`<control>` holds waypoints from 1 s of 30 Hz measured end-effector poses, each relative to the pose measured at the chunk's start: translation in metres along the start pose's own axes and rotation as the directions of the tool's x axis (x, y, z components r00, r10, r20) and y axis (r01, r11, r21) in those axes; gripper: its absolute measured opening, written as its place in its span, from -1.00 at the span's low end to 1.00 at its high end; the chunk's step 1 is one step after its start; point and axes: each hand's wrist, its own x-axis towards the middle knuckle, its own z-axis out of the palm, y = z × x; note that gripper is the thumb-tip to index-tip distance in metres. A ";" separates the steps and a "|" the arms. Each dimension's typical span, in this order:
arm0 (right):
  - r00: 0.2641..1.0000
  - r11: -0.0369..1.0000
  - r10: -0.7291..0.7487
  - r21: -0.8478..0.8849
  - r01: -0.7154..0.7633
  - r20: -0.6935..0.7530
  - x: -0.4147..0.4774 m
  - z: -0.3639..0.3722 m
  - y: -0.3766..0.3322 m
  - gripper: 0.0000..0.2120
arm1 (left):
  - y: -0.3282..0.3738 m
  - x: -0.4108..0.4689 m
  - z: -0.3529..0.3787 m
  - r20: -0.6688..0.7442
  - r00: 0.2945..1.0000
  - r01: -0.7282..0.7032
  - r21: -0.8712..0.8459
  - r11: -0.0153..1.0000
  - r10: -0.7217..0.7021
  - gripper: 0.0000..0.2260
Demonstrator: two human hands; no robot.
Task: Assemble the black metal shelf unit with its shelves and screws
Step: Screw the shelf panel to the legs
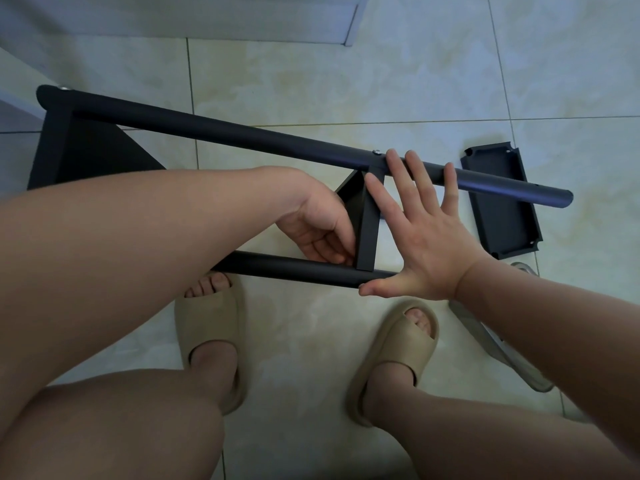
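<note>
The black metal shelf unit lies sideways above the tiled floor. Its far pole (242, 133) runs from upper left to right, with a silver screw (376, 152) on it. A near pole (294, 268) runs below it. Between them stand a large shelf (86, 147) at the left and a middle shelf (367, 223). My left hand (318, 226) curls its fingers round the middle shelf's edge beside the near pole. My right hand (422, 230) is spread flat, fingers resting on the far pole, thumb at the near pole's end. A loose black shelf tray (498, 202) lies on the floor at the right.
My two feet in beige slippers (211, 334) (398, 358) stand just below the near pole. A clear plastic bag (502, 351) lies on the floor at the right, under my right forearm. A white baseboard (349, 26) runs along the top.
</note>
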 end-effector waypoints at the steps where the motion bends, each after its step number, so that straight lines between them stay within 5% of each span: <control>1: 1.000 1.000 0.000 0.001 0.000 0.001 0.000 0.000 0.000 0.26 | 0.000 0.000 0.001 -0.001 1.000 -0.006 0.003 1.000 0.006 -0.88; 30: 0.999 0.999 0.035 -0.010 -0.035 0.035 -0.005 -0.010 -0.007 0.27 | 0.008 -0.005 0.001 0.007 0.995 0.094 0.202 0.975 -0.097 -0.92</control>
